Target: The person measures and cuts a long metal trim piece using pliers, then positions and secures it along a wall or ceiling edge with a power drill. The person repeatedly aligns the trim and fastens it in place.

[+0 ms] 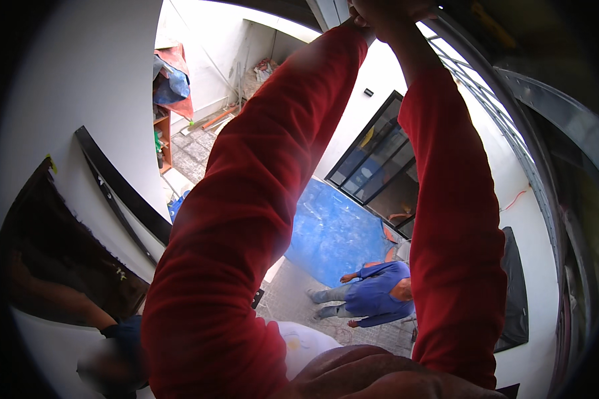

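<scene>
Both my arms, in red sleeves, reach up overhead to the top edge of the picture. My right hand (396, 12) is bent over and looks closed, close against a metal frame piece (333, 12); whatever is in it is hidden. Right beside it is my left hand (361, 20), mostly covered by the right one and cut off by the picture's edge, so its fingers do not show. The two hands touch or nearly touch.
Below stands a person in blue (379, 289) on paving near a blue sheet (333, 229). Another person's arm (60, 299) reaches in at lower left, beside a dark panel (80, 256). A black-framed window (373, 163) leans at the white wall. Metal framing (559, 110) curves along the right.
</scene>
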A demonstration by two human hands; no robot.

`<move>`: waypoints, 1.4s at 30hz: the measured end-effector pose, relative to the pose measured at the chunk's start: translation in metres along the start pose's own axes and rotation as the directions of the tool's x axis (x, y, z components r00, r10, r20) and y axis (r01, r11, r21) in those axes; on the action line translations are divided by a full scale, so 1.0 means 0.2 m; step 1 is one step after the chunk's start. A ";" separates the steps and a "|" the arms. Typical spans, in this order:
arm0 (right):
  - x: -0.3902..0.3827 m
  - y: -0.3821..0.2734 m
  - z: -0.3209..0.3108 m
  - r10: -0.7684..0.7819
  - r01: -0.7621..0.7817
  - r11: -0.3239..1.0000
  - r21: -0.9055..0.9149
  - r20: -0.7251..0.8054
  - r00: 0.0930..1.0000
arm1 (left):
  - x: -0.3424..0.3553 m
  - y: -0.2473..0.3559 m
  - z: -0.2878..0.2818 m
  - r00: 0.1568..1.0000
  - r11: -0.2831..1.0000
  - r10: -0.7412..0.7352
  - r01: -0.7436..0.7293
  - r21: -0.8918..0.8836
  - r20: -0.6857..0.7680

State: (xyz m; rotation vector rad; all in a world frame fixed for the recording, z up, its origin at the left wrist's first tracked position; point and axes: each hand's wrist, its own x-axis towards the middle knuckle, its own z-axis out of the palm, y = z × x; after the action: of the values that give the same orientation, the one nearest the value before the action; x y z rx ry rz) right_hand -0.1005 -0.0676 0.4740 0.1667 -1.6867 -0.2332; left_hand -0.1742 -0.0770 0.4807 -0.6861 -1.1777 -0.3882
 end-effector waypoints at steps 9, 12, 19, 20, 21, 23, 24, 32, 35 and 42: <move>-0.04 -0.01 0.05 -0.002 -0.002 1.000 -0.028 -0.123 0.992 | -0.01 0.01 -0.02 1.000 1.000 -0.011 0.011 -0.004 -0.003; -0.04 -0.01 0.07 -0.016 -0.021 0.982 -0.188 -0.194 0.981 | -0.01 0.03 -0.01 1.000 1.000 -0.008 0.008 -0.004 -0.003; -0.02 0.07 0.05 -0.124 0.123 0.991 -0.050 -0.014 0.992 | 0.00 0.04 0.01 1.000 1.000 -0.013 0.013 -0.005 -0.006; -0.01 0.07 0.05 -0.122 0.121 0.991 -0.052 -0.007 0.993 | 0.00 0.04 0.01 1.000 1.000 -0.013 0.013 -0.003 -0.008; -0.02 0.07 0.04 -0.123 0.123 0.992 -0.037 0.002 0.992 | 0.00 0.04 0.00 1.000 1.000 -0.013 0.013 -0.003 -0.006; -0.02 0.07 0.03 -0.127 0.127 0.992 -0.015 0.011 0.992 | 0.00 0.05 0.00 1.000 1.000 -0.014 0.014 -0.004 -0.006; -0.02 0.07 0.02 -0.127 0.127 0.992 -0.005 0.016 0.992 | 0.00 0.05 0.00 1.000 1.000 -0.013 0.013 -0.004 -0.005; -0.14 0.16 -0.17 -0.121 0.055 0.854 0.518 0.094 0.988 | 0.01 0.06 0.04 1.000 1.000 0.005 -0.005 0.026 0.000; -0.37 0.35 -0.29 -0.077 -0.021 0.609 0.793 0.085 0.993 | 0.01 0.04 0.01 1.000 0.997 0.019 -0.021 0.078 0.025; -0.77 0.87 -0.39 0.238 -0.141 0.640 0.755 -0.021 0.971 | 0.12 0.20 0.02 0.973 0.982 0.176 -0.184 0.043 0.153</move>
State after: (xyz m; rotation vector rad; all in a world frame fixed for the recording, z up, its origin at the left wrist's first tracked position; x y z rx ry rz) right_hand 0.0007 0.1336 0.3793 0.6079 -1.5740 0.6580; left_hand -0.1435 -0.0429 0.4916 -0.7757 -1.2505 -0.1521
